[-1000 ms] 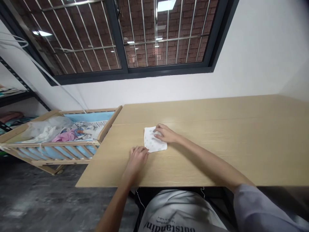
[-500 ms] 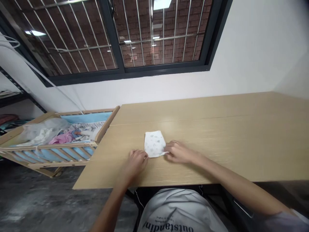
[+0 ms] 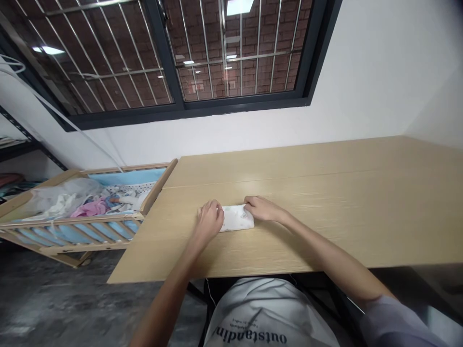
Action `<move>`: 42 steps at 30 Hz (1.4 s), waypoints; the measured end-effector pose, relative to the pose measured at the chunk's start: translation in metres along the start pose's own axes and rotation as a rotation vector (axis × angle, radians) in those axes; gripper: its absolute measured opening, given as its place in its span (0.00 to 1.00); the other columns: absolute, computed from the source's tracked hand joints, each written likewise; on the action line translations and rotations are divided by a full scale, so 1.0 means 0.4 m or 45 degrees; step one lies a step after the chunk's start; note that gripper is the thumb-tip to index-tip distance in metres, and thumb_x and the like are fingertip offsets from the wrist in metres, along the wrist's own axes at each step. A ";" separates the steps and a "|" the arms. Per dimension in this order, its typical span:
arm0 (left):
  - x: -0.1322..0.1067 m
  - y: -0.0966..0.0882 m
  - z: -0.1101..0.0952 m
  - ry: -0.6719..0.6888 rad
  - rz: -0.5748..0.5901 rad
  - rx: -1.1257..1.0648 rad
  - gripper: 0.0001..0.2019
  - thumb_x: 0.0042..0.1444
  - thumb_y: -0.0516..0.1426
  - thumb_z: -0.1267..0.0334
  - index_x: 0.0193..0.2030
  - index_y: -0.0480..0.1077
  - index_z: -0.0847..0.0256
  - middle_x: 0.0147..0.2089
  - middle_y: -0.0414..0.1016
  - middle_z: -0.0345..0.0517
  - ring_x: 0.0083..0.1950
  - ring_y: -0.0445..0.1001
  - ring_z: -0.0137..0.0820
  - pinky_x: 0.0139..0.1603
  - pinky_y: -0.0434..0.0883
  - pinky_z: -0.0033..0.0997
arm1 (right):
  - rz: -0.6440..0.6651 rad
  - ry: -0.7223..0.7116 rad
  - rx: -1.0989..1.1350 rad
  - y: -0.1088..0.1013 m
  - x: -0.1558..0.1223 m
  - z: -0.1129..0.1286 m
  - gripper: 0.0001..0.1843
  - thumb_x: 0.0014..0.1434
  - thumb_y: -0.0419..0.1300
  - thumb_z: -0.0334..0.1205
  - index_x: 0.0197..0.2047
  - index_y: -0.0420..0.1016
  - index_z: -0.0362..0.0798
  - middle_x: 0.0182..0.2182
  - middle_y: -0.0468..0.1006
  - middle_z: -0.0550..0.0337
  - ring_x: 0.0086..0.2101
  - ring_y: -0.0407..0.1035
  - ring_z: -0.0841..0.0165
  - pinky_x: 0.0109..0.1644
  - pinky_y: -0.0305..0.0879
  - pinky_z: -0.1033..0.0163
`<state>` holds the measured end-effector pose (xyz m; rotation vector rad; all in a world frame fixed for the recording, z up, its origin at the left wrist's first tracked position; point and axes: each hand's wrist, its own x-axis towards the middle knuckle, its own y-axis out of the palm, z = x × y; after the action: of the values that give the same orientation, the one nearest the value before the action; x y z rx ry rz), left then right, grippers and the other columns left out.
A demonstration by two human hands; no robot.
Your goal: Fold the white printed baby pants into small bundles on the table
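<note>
A small white cloth (image 3: 237,219) with a faint printed pattern lies folded into a narrow rectangle on the wooden table (image 3: 325,202). My left hand (image 3: 210,218) is closed at the cloth's left end, fingers curled over its upper corner. At the upper right corner, my right hand (image 3: 261,208) pinches the cloth's far edge. Both fingertips are partly hidden behind the knuckles. The cloth's near edge rests on the tabletop between the two hands.
Left of the table stands a wooden crib (image 3: 108,226) with blue lining, holding crumpled fabrics and a pink cloth (image 3: 90,208). A barred window (image 3: 231,62) sits in the white wall behind. The table's front edge is close to my body.
Both hands have moved away from my body, carrying the cloth's near edge over to the far edge. The roughly square cloth is now a narrower strip.
</note>
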<state>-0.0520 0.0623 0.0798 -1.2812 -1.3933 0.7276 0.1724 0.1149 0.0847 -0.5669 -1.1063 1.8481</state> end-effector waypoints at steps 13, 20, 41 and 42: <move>0.045 0.120 0.019 -0.215 -0.042 0.254 0.16 0.69 0.44 0.66 0.52 0.69 0.69 0.52 0.75 0.64 0.55 0.73 0.48 0.55 0.67 0.46 | -0.363 0.060 -0.074 0.127 0.050 -0.065 0.20 0.72 0.47 0.40 0.59 0.68 0.39 0.54 0.75 0.39 0.56 0.69 0.56 0.58 0.63 0.56; -0.007 0.094 -0.034 0.225 0.041 -0.029 0.34 0.71 0.36 0.46 0.73 0.49 0.72 0.76 0.51 0.63 0.77 0.48 0.43 0.74 0.53 0.45 | -0.210 -0.407 -0.285 0.124 -0.017 0.023 0.36 0.67 0.51 0.45 0.73 0.52 0.38 0.71 0.55 0.40 0.69 0.50 0.51 0.72 0.48 0.46; -0.047 0.085 0.082 0.574 -0.050 0.204 0.22 0.64 0.56 0.54 0.61 0.67 0.60 0.67 0.69 0.58 0.66 0.67 0.47 0.63 0.63 0.48 | -0.067 -0.323 -0.139 0.152 -0.046 -0.090 0.46 0.63 0.57 0.60 0.75 0.49 0.45 0.72 0.51 0.40 0.70 0.46 0.46 0.71 0.47 0.40; -0.043 0.081 0.083 0.583 -0.057 0.208 0.15 0.63 0.56 0.59 0.56 0.71 0.59 0.61 0.74 0.55 0.61 0.72 0.44 0.60 0.65 0.46 | -0.090 -0.321 -0.133 0.152 -0.043 -0.084 0.44 0.63 0.58 0.57 0.74 0.51 0.45 0.72 0.53 0.39 0.69 0.48 0.46 0.71 0.48 0.40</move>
<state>-0.0757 0.0607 0.0362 -1.1914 -0.9676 0.4670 0.1783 0.1025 0.0142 -0.3544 -1.3784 1.8435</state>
